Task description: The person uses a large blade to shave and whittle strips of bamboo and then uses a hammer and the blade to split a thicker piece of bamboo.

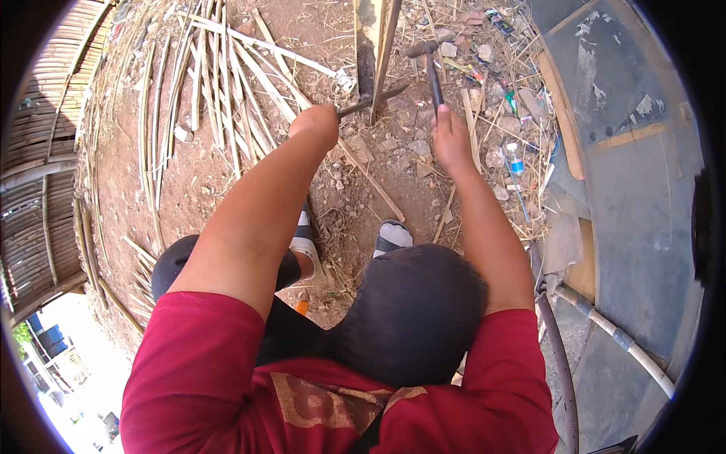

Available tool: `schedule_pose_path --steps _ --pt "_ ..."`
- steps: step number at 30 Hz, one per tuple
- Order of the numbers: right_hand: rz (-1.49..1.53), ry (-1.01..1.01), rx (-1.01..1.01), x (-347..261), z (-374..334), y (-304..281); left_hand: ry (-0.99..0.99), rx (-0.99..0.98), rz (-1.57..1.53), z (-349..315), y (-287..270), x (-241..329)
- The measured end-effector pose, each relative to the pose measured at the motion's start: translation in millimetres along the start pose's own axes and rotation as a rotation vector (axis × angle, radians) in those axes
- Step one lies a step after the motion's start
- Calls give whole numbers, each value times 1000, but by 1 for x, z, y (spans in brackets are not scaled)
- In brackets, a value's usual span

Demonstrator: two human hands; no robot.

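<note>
My left hand (316,125) is closed round the handle of a long dark-bladed knife (393,93). The blade points right and crosses an upright split bamboo strip (386,57) near its lower end; whether it cuts into the strip cannot be made out. Behind it stands a wider pale piece of bamboo or wood (367,38), its lower part dark. My right hand (452,140) grips a hammer (434,79) by its dark handle. The hammer head is raised just right of the upright strip, apart from it and from the knife.
Many split bamboo strips (219,91) lie on the dirt at the far left. Rubble, straw and a small plastic bottle (514,159) litter the ground to the right. Dark panels (635,197) line the right side, a woven bamboo wall (38,219) the left. My shoes (392,236) are close in front.
</note>
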State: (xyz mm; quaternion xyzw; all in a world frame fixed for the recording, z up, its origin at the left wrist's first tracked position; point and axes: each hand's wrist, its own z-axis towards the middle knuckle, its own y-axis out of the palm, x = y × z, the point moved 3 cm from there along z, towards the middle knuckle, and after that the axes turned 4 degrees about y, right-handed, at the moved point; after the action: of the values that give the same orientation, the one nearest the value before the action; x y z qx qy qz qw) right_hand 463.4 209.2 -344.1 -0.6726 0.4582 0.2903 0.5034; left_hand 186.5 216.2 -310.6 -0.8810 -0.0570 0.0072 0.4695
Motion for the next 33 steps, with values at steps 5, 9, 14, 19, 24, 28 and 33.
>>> schedule_pose_path --steps 5,9,14,19,24,28,33 --pt "-164 18 -65 33 8 14 57 11 15 3 -7 21" --pt "-95 71 -133 70 14 21 46 10 51 -2 -6 19" --pt "329 76 20 22 4 -5 37 19 0 5 2 7" --pt "-358 5 -109 71 7 30 40 -55 82 8 -1 12" --pt "47 71 29 47 10 -1 47 6 44 5 1 11" --pt "90 46 101 42 6 8 32 -19 38 8 -3 9" --pt "-440 7 -182 89 8 28 44 -45 73 5 -7 12"
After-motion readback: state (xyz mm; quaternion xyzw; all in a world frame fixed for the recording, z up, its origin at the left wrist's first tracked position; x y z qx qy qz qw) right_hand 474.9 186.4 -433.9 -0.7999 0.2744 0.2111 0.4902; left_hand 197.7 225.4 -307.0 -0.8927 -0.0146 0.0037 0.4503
